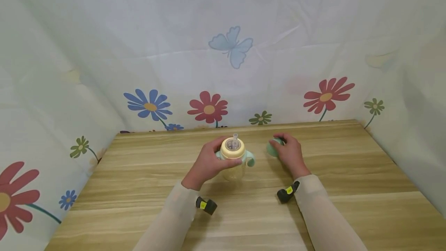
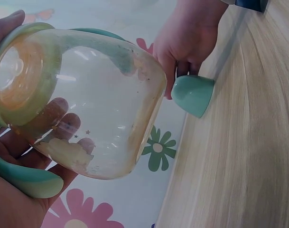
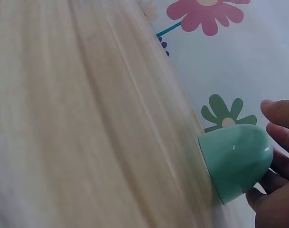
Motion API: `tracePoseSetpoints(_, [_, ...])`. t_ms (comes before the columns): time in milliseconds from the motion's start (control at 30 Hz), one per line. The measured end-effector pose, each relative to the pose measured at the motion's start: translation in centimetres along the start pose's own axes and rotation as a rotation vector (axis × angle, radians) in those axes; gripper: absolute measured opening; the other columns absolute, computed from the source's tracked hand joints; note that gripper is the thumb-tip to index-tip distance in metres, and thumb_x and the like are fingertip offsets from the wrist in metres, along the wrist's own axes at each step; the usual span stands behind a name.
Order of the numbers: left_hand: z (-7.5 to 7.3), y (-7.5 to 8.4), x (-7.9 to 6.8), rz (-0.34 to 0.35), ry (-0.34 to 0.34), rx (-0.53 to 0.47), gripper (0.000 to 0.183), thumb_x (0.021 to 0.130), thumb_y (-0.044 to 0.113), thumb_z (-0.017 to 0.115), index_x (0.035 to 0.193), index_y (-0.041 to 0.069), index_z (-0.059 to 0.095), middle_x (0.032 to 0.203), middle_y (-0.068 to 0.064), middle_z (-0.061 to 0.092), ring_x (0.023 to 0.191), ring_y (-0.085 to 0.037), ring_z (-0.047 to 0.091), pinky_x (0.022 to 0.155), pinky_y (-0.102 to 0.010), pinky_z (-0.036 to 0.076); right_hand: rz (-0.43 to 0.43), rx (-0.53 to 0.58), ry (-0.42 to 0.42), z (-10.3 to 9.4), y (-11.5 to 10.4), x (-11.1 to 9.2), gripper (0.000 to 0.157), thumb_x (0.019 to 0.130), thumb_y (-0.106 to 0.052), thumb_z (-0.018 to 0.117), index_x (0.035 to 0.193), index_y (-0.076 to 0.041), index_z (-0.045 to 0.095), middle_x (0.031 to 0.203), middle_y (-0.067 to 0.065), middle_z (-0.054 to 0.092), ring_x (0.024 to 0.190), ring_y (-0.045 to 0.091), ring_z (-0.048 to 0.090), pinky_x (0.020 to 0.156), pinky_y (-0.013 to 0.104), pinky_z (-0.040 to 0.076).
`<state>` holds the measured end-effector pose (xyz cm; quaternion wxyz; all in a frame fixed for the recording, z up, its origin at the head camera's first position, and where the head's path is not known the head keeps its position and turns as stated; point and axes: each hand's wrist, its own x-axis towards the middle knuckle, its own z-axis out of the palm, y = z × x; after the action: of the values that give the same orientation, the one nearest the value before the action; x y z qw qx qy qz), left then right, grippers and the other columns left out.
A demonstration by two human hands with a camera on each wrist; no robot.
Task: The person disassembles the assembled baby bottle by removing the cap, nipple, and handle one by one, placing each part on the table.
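Observation:
My left hand (image 1: 209, 162) grips a clear baby straw bottle (image 1: 232, 154) round its upper body, thumb across the front. The bottle has a yellow collar, two mint-green handles and a clear straw standing up. In the left wrist view the see-through bottle (image 2: 106, 104) shows fingers behind its wall, its base held off the table. To the right, a mint-green domed cap (image 3: 237, 159) sits rim down on the table. My right hand (image 1: 290, 153) holds this cap between thumb and fingers; one fingertip stands off it in the right wrist view.
Both hands are over a wood-grain table (image 1: 156, 193). A white curtain (image 1: 167, 30) printed with flowers and a butterfly closes off the back and sides. Black wrist cameras (image 1: 206, 205) are strapped below each sleeve cuff.

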<state>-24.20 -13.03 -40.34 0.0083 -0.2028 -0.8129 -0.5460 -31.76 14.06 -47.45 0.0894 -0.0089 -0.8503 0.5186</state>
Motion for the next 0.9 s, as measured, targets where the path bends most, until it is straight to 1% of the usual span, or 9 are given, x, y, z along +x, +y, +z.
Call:
tracePoseSetpoints(133, [0.0,-0.1,0.0,-0.005,0.002,-0.005,0.059,0.072,0.039,0.084,0.126,0.032,0.059,0.119,0.010,0.064,0.107,-0.015,0.060,0.097,-0.046,0.049,-0.001,0.022,0.009,-0.1,-0.3,-0.1,0.038,0.090,-0.033,0.069,0.118,-0.009,0.063,0.131,0.012,0.061,0.130,0.030,0.050,0.111,0.045,0.036])
tracePoseSetpoints(300, [0.0,-0.1,0.0,-0.010,0.006,0.006,0.060,0.072,0.039,0.084,0.126,0.033,0.059,0.119,0.010,0.064,0.106,-0.015,0.060,0.096,-0.044,0.050,0.011,0.050,0.004,-0.2,-0.8,-0.3,0.040,0.089,-0.036,0.069,0.120,-0.012,0.062,0.134,0.010,0.059,0.132,0.029,0.047,0.112,0.046,0.035])
tracePoseSetpoints(533, [-0.1,0.2,-0.1,-0.017,0.010,-0.005,0.061,0.072,0.040,0.084,0.127,0.032,0.059,0.119,0.009,0.064,0.106,-0.016,0.060,0.096,-0.048,0.049,0.021,0.088,-0.005,-0.4,-1.6,-0.4,0.044,0.089,-0.044,0.068,0.122,-0.016,0.061,0.135,0.006,0.059,0.137,0.027,0.043,0.114,0.048,0.032])
tracePoseSetpoints(667, [-0.1,0.4,-0.1,-0.025,0.017,-0.002,0.062,0.072,0.040,0.084,0.127,0.033,0.058,0.119,0.010,0.064,0.107,-0.015,0.060,0.097,-0.048,0.049,0.017,0.114,-0.009,-0.6,-2.0,-0.4,0.046,0.087,-0.048,0.068,0.121,-0.017,0.061,0.134,0.004,0.058,0.140,0.026,0.041,0.116,0.047,0.031])
tracePoseSetpoints(767, [-0.2,0.4,-0.1,-0.029,0.015,-0.005,0.062,0.072,0.040,0.084,0.128,0.033,0.058,0.119,0.010,0.064,0.107,-0.015,0.060,0.096,-0.049,0.049,0.003,0.117,-0.002,-0.7,-2.5,-0.6,0.046,0.088,-0.046,0.068,0.121,-0.015,0.061,0.135,0.006,0.058,0.140,0.026,0.040,0.116,0.046,0.031])
tracePoseSetpoints(900, [-0.2,0.3,-0.1,-0.028,0.015,-0.002,0.061,0.072,0.040,0.084,0.127,0.033,0.058,0.119,0.010,0.064,0.106,-0.016,0.060,0.096,-0.047,0.049,-0.020,0.129,0.014,-0.9,-3.5,-0.8,0.042,0.090,-0.037,0.069,0.122,-0.012,0.061,0.135,0.009,0.058,0.140,0.027,0.041,0.116,0.044,0.033])
